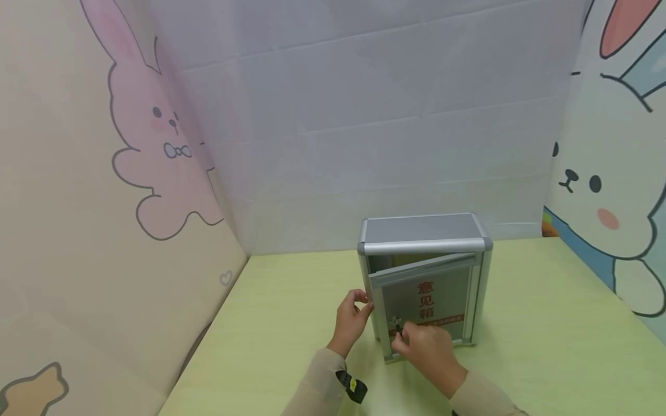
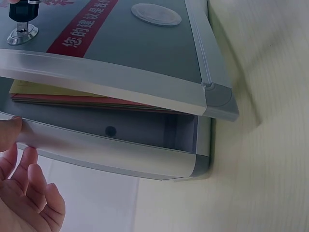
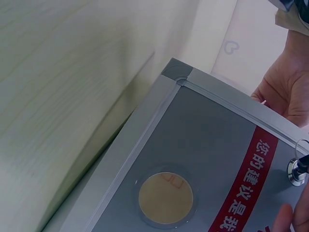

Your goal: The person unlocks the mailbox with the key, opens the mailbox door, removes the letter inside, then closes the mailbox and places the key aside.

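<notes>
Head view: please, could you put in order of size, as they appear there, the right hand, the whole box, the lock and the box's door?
From largest to smallest:
1. the box, counted with its door
2. the door, partly covered by the hand
3. the right hand
4. the lock, clearly smallest

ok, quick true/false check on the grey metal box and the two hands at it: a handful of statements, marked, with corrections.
1. The right hand holds the black-headed key in the round silver lock. True.
2. The grey, silver-framed door is fully closed. False: it stands ajar.
3. The left hand touches the grey metal box at its edge. True.
4. The box is empty. False: yellow and pinkish sheets lie inside.
5. The door's printed band is blue. False: it is a red band with white characters.
</notes>
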The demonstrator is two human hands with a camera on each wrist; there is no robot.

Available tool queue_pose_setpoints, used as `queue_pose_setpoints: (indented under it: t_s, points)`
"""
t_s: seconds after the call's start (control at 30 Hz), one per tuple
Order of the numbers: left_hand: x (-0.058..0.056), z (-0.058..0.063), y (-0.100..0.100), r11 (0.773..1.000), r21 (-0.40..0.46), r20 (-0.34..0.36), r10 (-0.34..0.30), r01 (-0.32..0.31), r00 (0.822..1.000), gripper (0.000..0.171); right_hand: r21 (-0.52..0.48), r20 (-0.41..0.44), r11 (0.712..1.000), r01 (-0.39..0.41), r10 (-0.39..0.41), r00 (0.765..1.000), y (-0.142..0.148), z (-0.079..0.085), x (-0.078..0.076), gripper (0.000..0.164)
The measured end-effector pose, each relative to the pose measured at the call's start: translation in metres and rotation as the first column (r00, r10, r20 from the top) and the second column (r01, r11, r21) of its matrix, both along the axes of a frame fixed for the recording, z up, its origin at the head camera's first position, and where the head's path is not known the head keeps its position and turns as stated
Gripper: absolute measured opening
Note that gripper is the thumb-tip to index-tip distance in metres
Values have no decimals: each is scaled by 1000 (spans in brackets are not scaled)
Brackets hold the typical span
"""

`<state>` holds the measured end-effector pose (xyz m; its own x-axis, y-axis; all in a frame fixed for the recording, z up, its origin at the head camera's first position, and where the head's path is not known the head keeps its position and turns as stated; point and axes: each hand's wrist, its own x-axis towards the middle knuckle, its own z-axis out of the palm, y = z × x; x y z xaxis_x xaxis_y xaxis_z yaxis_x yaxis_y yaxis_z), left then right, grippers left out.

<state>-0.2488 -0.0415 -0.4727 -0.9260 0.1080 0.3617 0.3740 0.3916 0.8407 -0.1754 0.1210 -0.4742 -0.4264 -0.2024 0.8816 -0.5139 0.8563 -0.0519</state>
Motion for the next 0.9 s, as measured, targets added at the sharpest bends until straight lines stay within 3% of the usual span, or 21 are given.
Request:
queue_pose_setpoints:
  t_s: [0.23, 0.4, 0.67, 0.77, 0.8, 0.9]
  points:
    - [3, 2, 0, 1000, -22, 27, 15, -15, 1000, 16, -9, -8, 999, -50, 50, 999, 3, -3, -3, 25]
    - [4, 2, 0, 1000, -22, 3, -4, 4, 1000, 18, -27, -8, 998, -55, 55, 998, 4, -4, -3, 23]
    - [-3, -13, -4, 998, 8, -171, -64, 67, 983, 18, -40, -55, 997, -60, 58, 997, 4, -5, -3, 23]
    - [-1, -10, -3, 999, 12, -133, -44, 46, 990, 16, -41, -63, 998, -57, 54, 997, 5, -6, -3, 24]
    - [3, -3, -1, 999, 17, -85, -29, 31, 996, 17, -42, -68, 998, -56, 53, 996, 5, -6, -3, 24]
    - [5, 2, 1, 1000, 2, -16, -1, 1, 1000, 17, -44, -94, 998, -53, 48, 994, 5, -9, -3, 26]
